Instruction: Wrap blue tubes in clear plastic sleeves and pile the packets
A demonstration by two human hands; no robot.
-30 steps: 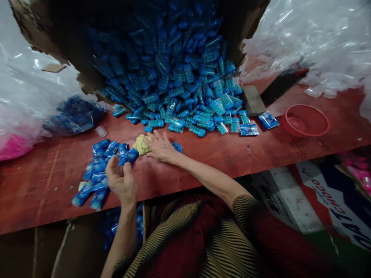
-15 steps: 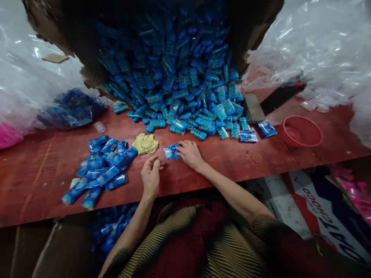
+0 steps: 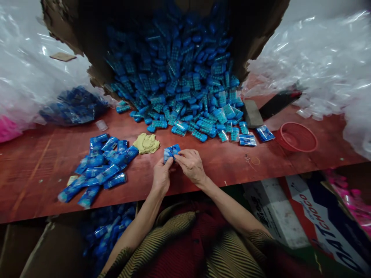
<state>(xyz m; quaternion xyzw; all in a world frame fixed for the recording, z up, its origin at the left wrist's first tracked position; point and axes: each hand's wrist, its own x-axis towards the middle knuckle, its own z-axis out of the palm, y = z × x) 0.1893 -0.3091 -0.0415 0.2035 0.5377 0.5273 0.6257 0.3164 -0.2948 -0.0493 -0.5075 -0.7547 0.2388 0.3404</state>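
Note:
A small flat blue printed sleeve [image 3: 172, 151] is held between both hands above the red table. My left hand [image 3: 162, 174] pinches its lower left edge with the thumb on top. My right hand [image 3: 191, 164] has its fingertips closed on the sleeve's right side. Just to the left lies a crumpled yellow-green cloth [image 3: 146, 143]. Farther left is a loose pile of blue-wrapped packs [image 3: 98, 170]. Beyond my hands, a large heap of clear blue-capped containers [image 3: 185, 92] filled with teal pellets spills out of a torn cardboard box [image 3: 68, 29].
On the right stand a red plastic basket [image 3: 298, 137], a grey block [image 3: 252, 113] and flat blue sleeve stacks [image 3: 264, 133]. Clear plastic bags [image 3: 315, 58] bulge at both sides. Below the table's front edge are more blue packs [image 3: 108, 231] and a printed carton [image 3: 319, 216].
My left hand has moved up and right and taken hold of the sleeve. My right hand now pinches it, and the sleeve is raised from the table.

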